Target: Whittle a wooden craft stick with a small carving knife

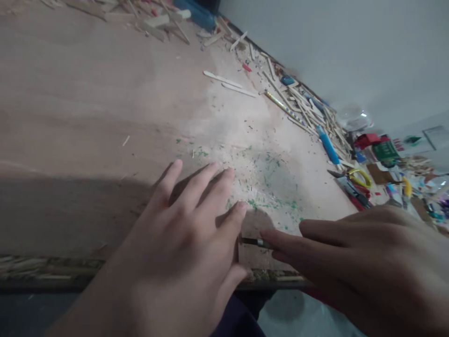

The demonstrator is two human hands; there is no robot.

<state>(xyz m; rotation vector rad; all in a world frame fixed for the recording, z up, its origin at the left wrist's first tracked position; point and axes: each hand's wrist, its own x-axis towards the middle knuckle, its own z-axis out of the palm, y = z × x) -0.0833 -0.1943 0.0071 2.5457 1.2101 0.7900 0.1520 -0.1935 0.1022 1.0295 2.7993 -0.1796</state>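
My left hand (189,234) lies across the wooden tabletop (87,117) near its front edge, fingers outstretched and apart. A narrow brown edge shows beneath its palm and thumb; what it belongs to is mostly hidden. From the right, my right hand (368,252) is closed around a slim craft knife (259,243) with a dark tip and a silver collar. The tip points left and reaches that brown edge below my left index finger; whether it touches cannot be made out. Green shavings (270,203) are scattered just beyond both hands.
Thin wooden sticks (308,105) are heaped along the wall side. Nearby lie a gold patterned stick (284,105), a blue pen-shaped tool (328,145) and a yellow-handled cutting tool (359,178). More wood scraps (150,21) cover the far end. The table's front edge runs below my hands.
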